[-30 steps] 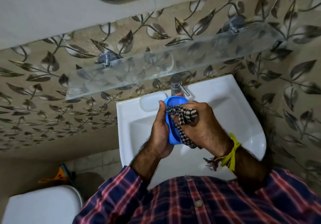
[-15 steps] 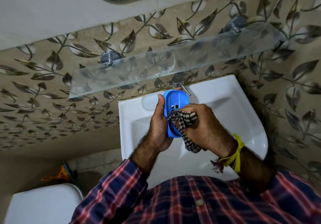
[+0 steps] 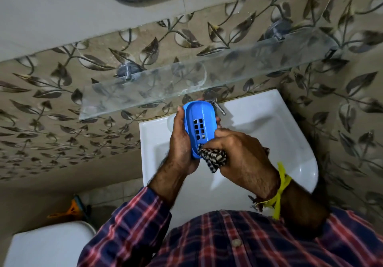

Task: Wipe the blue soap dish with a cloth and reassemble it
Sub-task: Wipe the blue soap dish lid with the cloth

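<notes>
A blue soap dish part [image 3: 199, 121] with a grid of drain holes faces me, held upright over the white sink [image 3: 290, 142]. My left hand [image 3: 182, 142] grips it along its left edge, fingertips curling round the far side. My right hand [image 3: 240, 153] is closed on a black-and-white checked cloth [image 3: 213, 158], which presses against the dish's lower end. I cannot see any second part of the dish.
A glass shelf [image 3: 145, 92] juts from the leaf-patterned wall just above the dish. A chrome tap [image 3: 215, 103] sits behind the dish. A white toilet tank [image 3: 47, 246] is at lower left, with an orange and blue object [image 3: 70, 208] on the floor.
The dish has turned from edge-on to face me, showing its drain holes. The cloth and my right hand have slid from the dish's upper middle down to its lower end.
</notes>
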A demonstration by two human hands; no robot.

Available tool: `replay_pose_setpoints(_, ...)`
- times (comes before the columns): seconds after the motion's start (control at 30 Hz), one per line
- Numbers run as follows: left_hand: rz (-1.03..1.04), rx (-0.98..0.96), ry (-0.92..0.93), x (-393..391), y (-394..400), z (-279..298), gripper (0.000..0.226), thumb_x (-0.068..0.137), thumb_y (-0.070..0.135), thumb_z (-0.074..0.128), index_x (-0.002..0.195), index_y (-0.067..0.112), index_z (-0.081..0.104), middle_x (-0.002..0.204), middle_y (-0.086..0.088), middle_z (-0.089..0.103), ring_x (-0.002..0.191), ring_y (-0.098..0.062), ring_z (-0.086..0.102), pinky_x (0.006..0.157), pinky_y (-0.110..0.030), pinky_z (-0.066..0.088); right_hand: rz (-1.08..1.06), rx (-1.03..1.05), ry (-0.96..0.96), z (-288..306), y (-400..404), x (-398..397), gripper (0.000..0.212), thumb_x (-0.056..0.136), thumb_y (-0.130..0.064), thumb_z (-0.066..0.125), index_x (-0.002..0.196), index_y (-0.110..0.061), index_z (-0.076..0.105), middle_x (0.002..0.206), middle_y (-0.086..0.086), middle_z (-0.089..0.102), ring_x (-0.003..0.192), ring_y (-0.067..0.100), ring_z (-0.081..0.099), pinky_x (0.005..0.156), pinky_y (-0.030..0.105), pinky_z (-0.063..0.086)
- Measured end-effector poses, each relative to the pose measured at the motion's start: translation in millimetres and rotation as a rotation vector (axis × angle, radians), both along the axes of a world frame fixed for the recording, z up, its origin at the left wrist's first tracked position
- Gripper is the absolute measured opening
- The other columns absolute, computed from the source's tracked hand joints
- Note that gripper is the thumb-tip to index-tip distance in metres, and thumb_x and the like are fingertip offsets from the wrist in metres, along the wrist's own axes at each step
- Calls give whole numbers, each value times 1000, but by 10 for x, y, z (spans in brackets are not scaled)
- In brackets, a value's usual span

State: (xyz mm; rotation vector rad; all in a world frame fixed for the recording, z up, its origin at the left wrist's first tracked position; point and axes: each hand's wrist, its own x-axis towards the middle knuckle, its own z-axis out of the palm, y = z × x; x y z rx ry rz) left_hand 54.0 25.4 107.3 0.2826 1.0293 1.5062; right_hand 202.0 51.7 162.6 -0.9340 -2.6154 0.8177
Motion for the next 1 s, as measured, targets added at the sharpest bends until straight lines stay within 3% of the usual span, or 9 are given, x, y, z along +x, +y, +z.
replay_pose_setpoints(0.07, 22, 1, -10, 2, 9, -1, 64, 95, 70, 32, 113, 28, 76, 104, -10, 74, 96, -25, 67, 98, -43, 47, -9, 27, -24, -1, 7, 13, 36, 75, -10, 72, 101, -34, 75, 96, -7, 66, 92, 20, 66, 72, 32, 54)
replay_pose_setpoints(0.17, 16, -38, 17, 47, -17, -52, 69, 95, 73, 28, 103, 29, 80, 99, -6, 77, 90, -21, 72, 88, -39, 53, -112, 35, 20, 4, 86, -32, 38, 70, -13, 80, 101, -34, 75, 100, -8, 68, 93, 20, 66, 72, 28, 52)
replay_pose_setpoints(0.3, 23, -26, -12, -12, -20, -14, 71, 96, 72, 26, 103, 26, 80, 99, -8, 76, 90, -21, 71, 90, -37, 52, 7, 14, 36, -17, 27, -24, 39, 72, -10, 72, 103, -35, 74, 98, -4, 68, 93, 25, 67, 70, 39, 57)
replay_pose_setpoints(0.47, 3, -60, 15, 109, -55, -56, 74, 93, 77, 24, 99, 29, 80, 92, -5, 76, 82, -22, 73, 75, -37, 55, -161, 73, 74, -73, 87, -83, 50, 65, -8, 81, 110, -30, 75, 96, -5, 68, 89, 25, 68, 72, 34, 57)
replay_pose_setpoints(0.6, 51, -20, -18, 24, -59, 11, 69, 93, 73, 30, 105, 25, 79, 102, -13, 72, 90, -23, 71, 86, -37, 56, -29, 75, 102, -123, 14, -47, 44, 71, -11, 72, 110, -31, 73, 100, -4, 70, 90, 27, 69, 70, 41, 59)
replay_pose_setpoints(0.73, 28, -43, 11, 217, -60, -3, 70, 96, 71, 26, 104, 27, 80, 104, -6, 78, 95, -21, 74, 79, -35, 61, -285, 131, 224, -120, 152, -144, 34, 68, -4, 73, 98, -18, 75, 93, 3, 73, 84, 29, 70, 70, 37, 58)
replay_pose_setpoints(0.9, 47, 3, 4, 192, -109, 7, 67, 97, 69, 26, 117, 28, 75, 113, -6, 75, 104, -22, 72, 83, -36, 60, -166, 151, 198, -76, 52, -172, 31, 65, -3, 70, 93, -18, 71, 92, 0, 71, 83, 28, 68, 68, 40, 58)
replay_pose_setpoints(1.0, 49, -30, 26, 254, -143, -27, 66, 97, 69, 29, 112, 27, 77, 111, -7, 77, 102, -22, 73, 74, -35, 61, -281, 194, 227, -80, 140, -223, 28, 69, -2, 68, 93, -16, 73, 91, 2, 71, 81, 30, 68, 66, 37, 57)
